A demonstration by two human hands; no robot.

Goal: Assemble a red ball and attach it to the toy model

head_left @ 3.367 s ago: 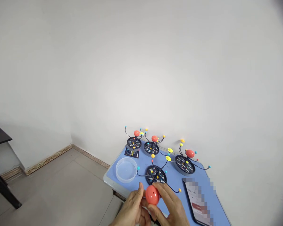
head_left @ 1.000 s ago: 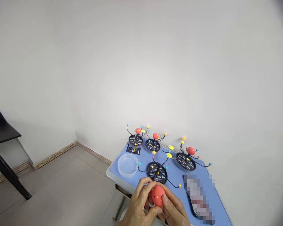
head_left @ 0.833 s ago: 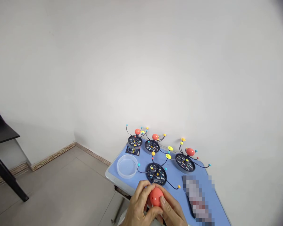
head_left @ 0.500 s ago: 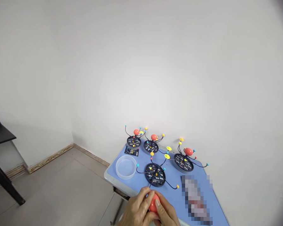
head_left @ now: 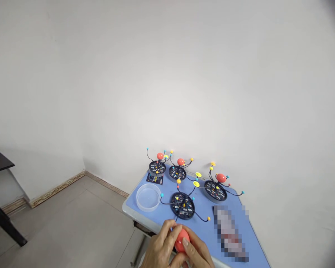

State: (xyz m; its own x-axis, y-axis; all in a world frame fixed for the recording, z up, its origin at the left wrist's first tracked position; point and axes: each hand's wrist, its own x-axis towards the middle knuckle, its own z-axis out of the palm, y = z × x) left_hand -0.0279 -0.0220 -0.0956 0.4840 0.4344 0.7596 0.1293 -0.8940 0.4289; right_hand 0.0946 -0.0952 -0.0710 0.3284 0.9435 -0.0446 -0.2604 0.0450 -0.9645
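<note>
At the table's near edge, my left hand (head_left: 161,248) and my right hand (head_left: 198,253) are closed around a glossy red ball (head_left: 181,242). My right thumb presses on its face, and a small dark spot shows beside it. Just beyond my fingers lies a planet model (head_left: 182,205) with a round black printed base and thin curved black arms tipped with small yellow, orange and blue balls. One of its arms runs toward my left fingertips; whether they touch it, I cannot tell.
On the blue table (head_left: 145,220), a clear round tray (head_left: 148,209) sits at the left. Similar models with red balls stand behind: one on a black card (head_left: 159,181), a middle model (head_left: 177,173) and a right model (head_left: 215,191). A pixelated item (head_left: 230,236) lies right.
My fingers have shifted on the red ball, so more of its surface and a dark spot show. The view has moved slightly; the models stay in place.
</note>
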